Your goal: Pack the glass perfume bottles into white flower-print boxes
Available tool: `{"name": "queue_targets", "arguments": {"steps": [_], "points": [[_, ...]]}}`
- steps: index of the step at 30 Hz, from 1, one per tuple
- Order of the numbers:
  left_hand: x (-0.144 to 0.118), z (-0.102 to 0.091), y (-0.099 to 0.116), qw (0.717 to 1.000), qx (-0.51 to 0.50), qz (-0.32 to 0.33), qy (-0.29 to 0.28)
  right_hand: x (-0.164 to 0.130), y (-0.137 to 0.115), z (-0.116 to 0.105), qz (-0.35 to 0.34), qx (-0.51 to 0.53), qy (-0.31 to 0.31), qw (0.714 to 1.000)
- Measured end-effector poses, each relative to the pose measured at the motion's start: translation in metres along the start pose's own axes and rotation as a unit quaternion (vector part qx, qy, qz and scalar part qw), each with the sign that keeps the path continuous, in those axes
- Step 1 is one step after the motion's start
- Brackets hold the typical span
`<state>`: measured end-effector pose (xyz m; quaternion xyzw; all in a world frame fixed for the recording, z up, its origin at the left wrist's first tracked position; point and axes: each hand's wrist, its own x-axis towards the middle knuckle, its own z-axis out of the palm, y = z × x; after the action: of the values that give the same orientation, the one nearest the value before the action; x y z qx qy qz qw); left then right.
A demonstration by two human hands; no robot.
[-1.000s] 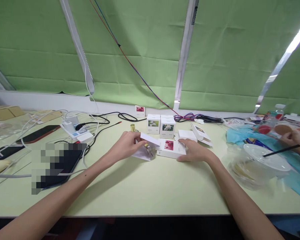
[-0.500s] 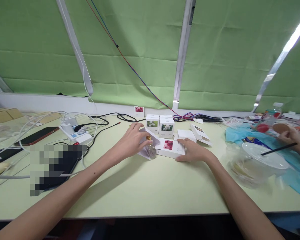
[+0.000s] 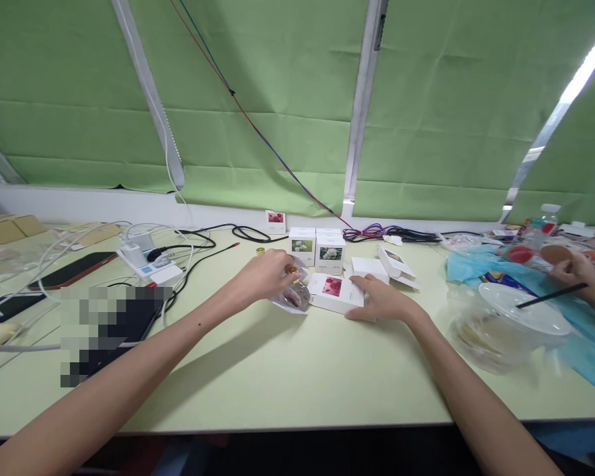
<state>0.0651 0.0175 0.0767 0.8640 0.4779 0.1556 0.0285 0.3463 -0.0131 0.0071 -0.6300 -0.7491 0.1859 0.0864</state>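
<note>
My left hand (image 3: 272, 271) pinches a small glass bottle (image 3: 298, 297) at its gold-coloured neck. The bottle tilts over a white paper-like piece (image 3: 283, 304), partly hidden behind the hand. Just to the right lies a white box (image 3: 327, 291) printed with red flowers, its left end toward the bottle. My right hand (image 3: 384, 299) grips this box by its right end, fingers on top and thumb at the near side. Whether the bottle touches the box I cannot tell. Behind stand white boxes (image 3: 331, 256) printed with white flowers.
Open white cartons (image 3: 399, 264) lie behind my right hand. A small gold cap (image 3: 260, 251) sits beyond my left hand. Cables and a power strip (image 3: 161, 271) spread at left. A lidded plastic bowl (image 3: 506, 330) stands at right, near another person's hand (image 3: 575, 268).
My left hand has turned and closed in over the bottle's neck, the bottle tilting slightly. The small gold cap behind it has come into view. My right hand stays on the box.
</note>
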Motion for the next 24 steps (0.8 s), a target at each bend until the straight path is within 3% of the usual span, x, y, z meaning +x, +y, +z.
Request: {"name": "queue_targets", "arguments": {"steps": [6,15,19,24], "points": [[-0.022,-0.012,-0.005,0.987,0.139,-0.077,-0.011,0.0,-0.001,0.001,0.001,0.008,0.004,1.0],[-0.044,-0.038,-0.04,0.949,0.206,-0.23,-0.059,-0.001,-0.005,-0.001,0.007,0.003,-0.007,1.0],[-0.038,-0.043,-0.066,0.949,0.188,-0.246,-0.054,-0.002,-0.005,0.0,0.008,0.004,-0.007,1.0],[-0.02,-0.041,-0.094,0.963,0.164,-0.208,-0.044,-0.002,-0.006,0.0,0.005,0.01,-0.007,1.0]]}}
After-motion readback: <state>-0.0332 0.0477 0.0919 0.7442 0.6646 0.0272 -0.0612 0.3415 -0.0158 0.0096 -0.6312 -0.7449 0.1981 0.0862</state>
